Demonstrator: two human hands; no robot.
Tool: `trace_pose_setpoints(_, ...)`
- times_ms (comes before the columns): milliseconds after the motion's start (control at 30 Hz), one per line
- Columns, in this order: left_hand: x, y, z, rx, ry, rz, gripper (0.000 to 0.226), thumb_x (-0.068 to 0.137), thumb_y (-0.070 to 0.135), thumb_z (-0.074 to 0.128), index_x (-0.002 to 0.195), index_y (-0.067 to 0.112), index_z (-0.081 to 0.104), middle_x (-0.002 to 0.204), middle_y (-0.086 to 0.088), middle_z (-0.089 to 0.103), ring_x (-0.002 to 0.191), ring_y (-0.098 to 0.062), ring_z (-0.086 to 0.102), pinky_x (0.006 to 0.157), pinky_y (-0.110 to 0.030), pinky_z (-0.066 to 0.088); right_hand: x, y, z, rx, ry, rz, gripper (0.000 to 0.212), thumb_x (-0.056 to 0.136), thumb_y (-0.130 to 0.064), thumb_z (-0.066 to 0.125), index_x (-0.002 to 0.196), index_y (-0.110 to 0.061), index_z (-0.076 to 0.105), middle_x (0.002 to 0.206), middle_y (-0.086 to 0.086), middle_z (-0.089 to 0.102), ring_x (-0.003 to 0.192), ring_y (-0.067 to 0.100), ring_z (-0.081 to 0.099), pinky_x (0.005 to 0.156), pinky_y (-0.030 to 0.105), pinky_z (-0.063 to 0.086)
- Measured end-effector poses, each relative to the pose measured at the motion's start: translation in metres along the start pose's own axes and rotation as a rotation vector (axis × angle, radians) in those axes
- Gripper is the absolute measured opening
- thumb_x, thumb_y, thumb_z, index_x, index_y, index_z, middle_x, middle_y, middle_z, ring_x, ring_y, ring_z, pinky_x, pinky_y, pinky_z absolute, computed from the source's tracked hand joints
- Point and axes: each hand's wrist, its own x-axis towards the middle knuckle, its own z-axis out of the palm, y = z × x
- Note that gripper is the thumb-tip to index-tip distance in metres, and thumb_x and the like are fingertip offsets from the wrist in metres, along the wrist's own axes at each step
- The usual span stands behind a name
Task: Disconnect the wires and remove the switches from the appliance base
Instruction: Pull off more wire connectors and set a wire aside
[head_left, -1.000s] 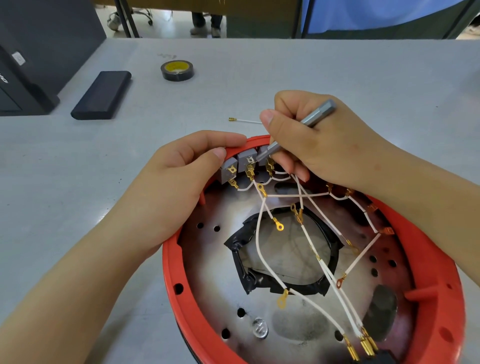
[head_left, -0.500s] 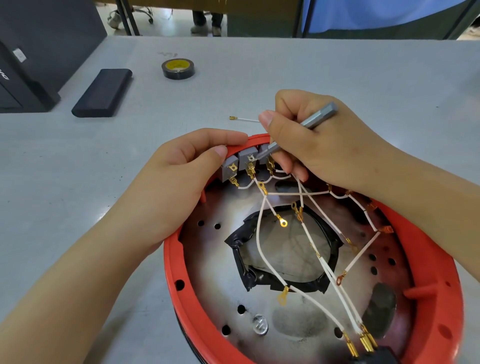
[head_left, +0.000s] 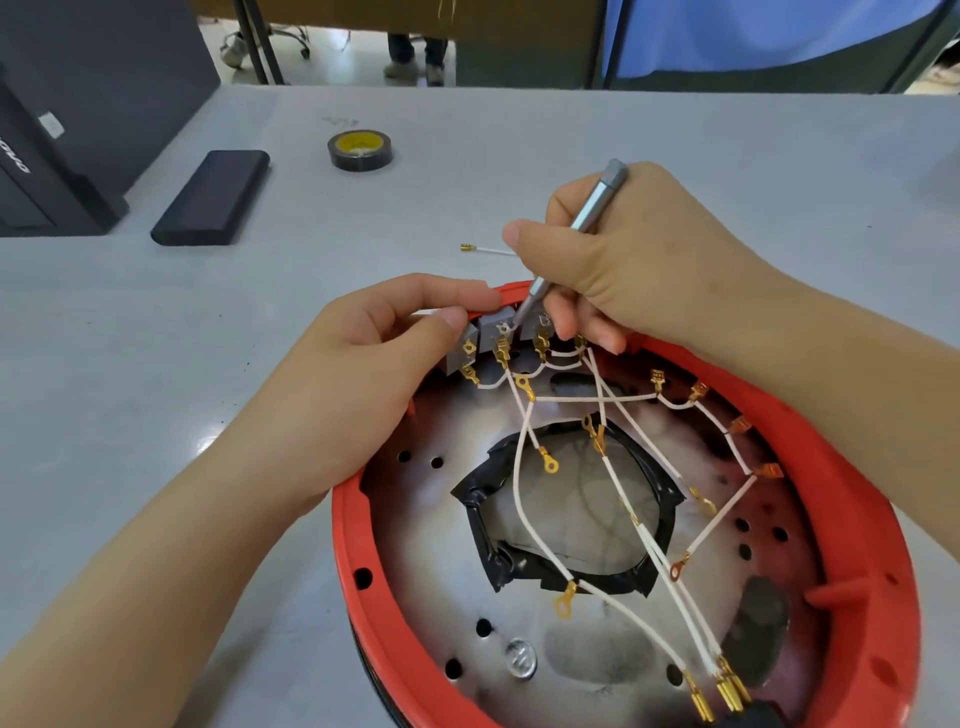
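The right hand (head_left: 639, 270) holds a grey screwdriver (head_left: 587, 218), tip at the grey switches (head_left: 496, 332) on the red base's (head_left: 878, 519) far rim; the left hand (head_left: 363, 374) grips that rim beside them.

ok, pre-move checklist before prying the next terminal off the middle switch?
1. Tool tip at the terminal: ok. The right hand holds the grey screwdriver, tip at the middle switch.
2. Base braced: ok. The left hand pinches the red rim beside the switches.
3. Tip actually seated under the connector: cannot tell, too small.
4. Fingers clear of the tip: not ok, the left thumb sits right next to the switch.
5. Other wires clear: not ok, several cross just below the switches.
6. Removed wire set aside: ok, on the table.
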Motion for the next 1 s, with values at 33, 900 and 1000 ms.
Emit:
trace_pose_setpoints(33,0.0,0.0,-0.001,-0.01,-0.007,-0.002,0.025,0.097,0.018,0.052,0.103,0.033,0.072,0.101,-0.002,0.074,0.102,-0.033,0.065,0.1,-0.053,0.044,0.001,-0.001,0.001,-0.009,0.008,-0.001,0.042,0.094,-0.021,0.055,0.054,-0.014,0.044,0.044,0.007,0.059,0.024,0.013,0.04,0.033,0.011,0.031)
trace_pose_setpoints(900,0.0,0.006,-0.003,-0.044,-0.025,-0.03,0.027,0.094,0.014,0.057,0.113,0.031,0.066,0.105,0.011,0.072,0.099,-0.01,0.068,0.097,-0.037,0.049,-0.026,-0.015,-0.003,-0.149,-0.039,-0.108,0.025,0.092,-0.047,0.054,0.079,-0.026,0.056,0.06,-0.002,0.068,0.037,0.015,0.055,0.039,0.015,0.038)
trace_pose_setpoints(1000,0.0,0.007,-0.003,-0.041,-0.029,-0.034,0.026,0.094,0.015,0.056,0.116,0.028,0.065,0.108,0.008,0.071,0.103,-0.014,0.067,0.1,-0.042,0.047,-0.04,-0.019,-0.001,-0.088,-0.128,-0.126,0.03,0.091,-0.049,0.048,0.088,-0.024,0.064,0.071,-0.003,0.071,0.041,0.017,0.059,0.045,0.015,0.042)
